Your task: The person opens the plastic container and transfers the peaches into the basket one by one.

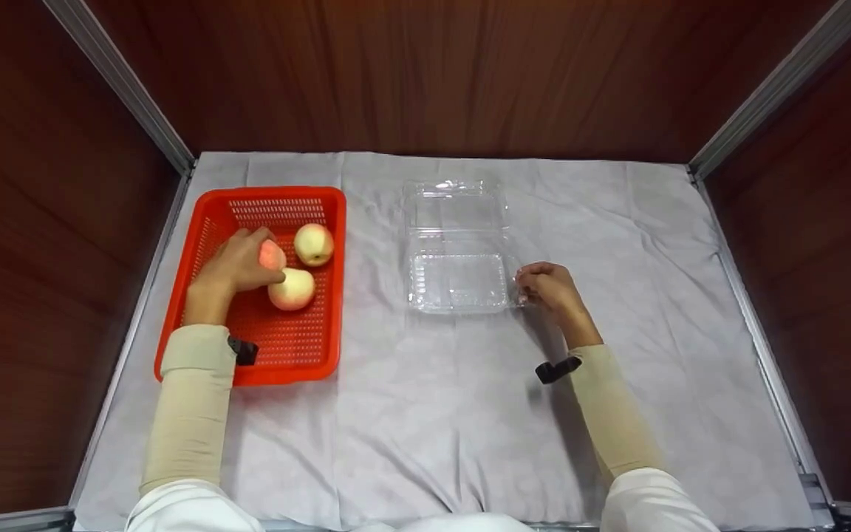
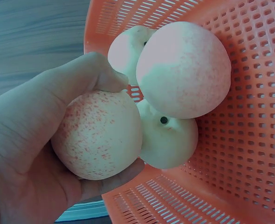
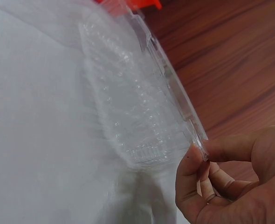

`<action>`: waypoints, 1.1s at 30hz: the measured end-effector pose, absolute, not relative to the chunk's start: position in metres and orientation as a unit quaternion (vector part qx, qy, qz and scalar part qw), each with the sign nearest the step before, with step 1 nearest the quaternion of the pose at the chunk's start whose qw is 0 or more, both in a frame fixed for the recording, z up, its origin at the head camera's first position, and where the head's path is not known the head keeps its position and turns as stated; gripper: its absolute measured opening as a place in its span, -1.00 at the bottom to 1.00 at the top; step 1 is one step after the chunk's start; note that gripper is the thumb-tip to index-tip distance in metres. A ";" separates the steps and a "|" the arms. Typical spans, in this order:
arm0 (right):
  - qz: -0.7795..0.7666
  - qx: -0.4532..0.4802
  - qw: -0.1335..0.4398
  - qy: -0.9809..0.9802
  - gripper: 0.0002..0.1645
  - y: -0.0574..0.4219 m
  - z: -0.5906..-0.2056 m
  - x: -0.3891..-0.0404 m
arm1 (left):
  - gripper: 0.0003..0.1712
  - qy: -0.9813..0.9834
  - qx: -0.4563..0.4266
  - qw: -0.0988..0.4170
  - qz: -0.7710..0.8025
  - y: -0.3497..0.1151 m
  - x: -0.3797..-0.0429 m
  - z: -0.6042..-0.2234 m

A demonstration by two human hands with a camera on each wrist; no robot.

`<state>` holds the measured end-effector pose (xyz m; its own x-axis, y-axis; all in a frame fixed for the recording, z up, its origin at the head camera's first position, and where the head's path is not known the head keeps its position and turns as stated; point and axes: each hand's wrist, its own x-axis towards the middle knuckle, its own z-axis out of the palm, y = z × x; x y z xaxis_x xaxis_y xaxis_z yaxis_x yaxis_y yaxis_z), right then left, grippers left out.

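Over the red basket (image 1: 331, 325), my left hand (image 1: 232, 262) grips a peach (image 2: 100, 135), its thumb and fingers curled round the fruit's sides. More peaches lie close to it in the basket: a pinkish one (image 2: 184, 70), one with a dark stem hole (image 2: 170, 142) and a partly covered one (image 2: 128, 53). My hand hides part of the group in the head view. On the cloth to the right, a clear plastic clamshell box (image 1: 459, 284) lies with its lid folded back. My right hand (image 1: 549, 287) pinches the box's right edge between thumb and fingers.
A light grey cloth (image 1: 425, 414) with wrinkles covers the table. Dark wood-grain panels (image 1: 425, 81) stand at the back and both sides, joined by metal corner posts (image 1: 130, 96). The basket's raised walls surround the peaches.
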<state>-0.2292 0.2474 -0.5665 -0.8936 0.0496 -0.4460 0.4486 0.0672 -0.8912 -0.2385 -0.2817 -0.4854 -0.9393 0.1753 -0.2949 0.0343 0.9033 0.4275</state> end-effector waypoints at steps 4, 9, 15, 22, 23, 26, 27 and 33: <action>-0.656 0.172 0.152 0.719 -0.82 0.247 -0.567 -0.229 | -0.13 0.962 0.061 0.164 0.211 -0.282 -0.235 -0.485; -0.661 0.168 0.162 0.713 -0.79 0.249 -0.564 -0.230 | -0.30 0.960 0.076 0.165 0.214 -0.282 -0.233 -0.483; -0.664 0.170 0.166 0.709 -0.75 0.249 -0.562 -0.230 | -0.29 0.955 0.074 0.177 0.225 -0.283 -0.234 -0.483; -0.666 0.175 0.159 0.707 -0.78 0.250 -0.563 -0.228 | -0.24 0.954 0.076 0.170 0.235 -0.286 -0.235 -0.487; -0.668 0.175 0.159 0.706 -0.79 0.250 -0.563 -0.228 | -0.23 0.953 0.075 0.171 0.237 -0.287 -0.235 -0.487; -0.667 0.177 0.157 0.707 -0.81 0.250 -0.563 -0.228 | -0.16 0.952 0.069 0.179 0.241 -0.288 -0.237 -0.488; -0.667 0.177 0.157 0.706 -0.82 0.250 -0.563 -0.228 | -0.15 0.951 0.068 0.180 0.243 -0.288 -0.237 -0.488; -0.659 0.181 0.155 0.714 -0.82 0.251 -0.563 -0.229 | -0.17 0.952 0.064 0.178 0.239 -0.288 -0.239 -0.490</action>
